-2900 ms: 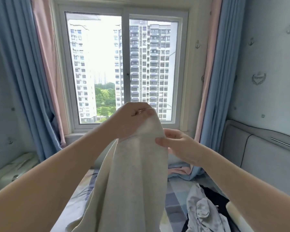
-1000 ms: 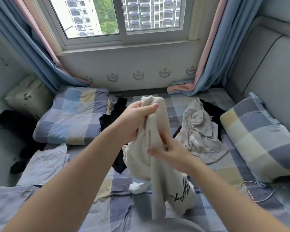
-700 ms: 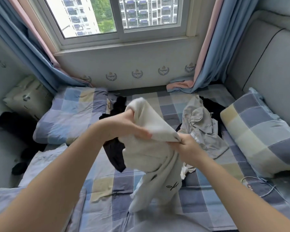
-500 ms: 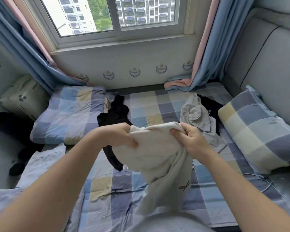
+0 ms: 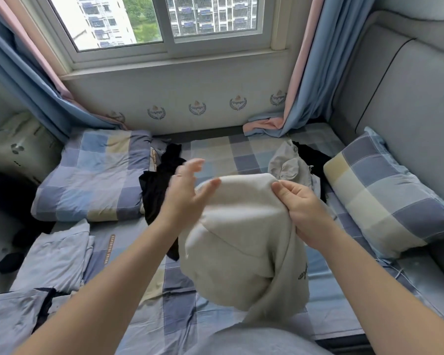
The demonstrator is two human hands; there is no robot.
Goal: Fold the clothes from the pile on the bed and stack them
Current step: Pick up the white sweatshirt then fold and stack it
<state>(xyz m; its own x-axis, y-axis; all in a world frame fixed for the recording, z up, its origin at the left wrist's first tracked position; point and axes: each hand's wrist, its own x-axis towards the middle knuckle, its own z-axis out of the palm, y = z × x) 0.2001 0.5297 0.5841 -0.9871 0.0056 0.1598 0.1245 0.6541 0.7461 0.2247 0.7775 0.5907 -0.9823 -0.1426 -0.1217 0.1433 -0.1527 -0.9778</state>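
Observation:
A cream garment [image 5: 241, 239] with a small dark print hangs in front of me over the checked bed [image 5: 241, 152]. My right hand [image 5: 300, 203] pinches its upper right edge. My left hand [image 5: 187, 188] is off the cloth, fingers spread and blurred, just left of the garment's top edge. A grey garment [image 5: 287, 165] and a black one [image 5: 313, 157] lie crumpled behind my right hand. Another black garment [image 5: 156, 183] lies behind my left hand. Light blue folded clothes [image 5: 54, 257] sit at the left.
A checked pillow [image 5: 385, 193] lies against the grey headboard [image 5: 408, 103] at right. A folded checked quilt [image 5: 95, 175] sits at the left under the window wall. Blue and pink curtains [image 5: 300, 73] hang at both sides. Dark items lie on the floor at far left.
The view dropped from the window to the bed as the garment came down. Half a second ago both hands gripped its top edge; now my left hand has let go.

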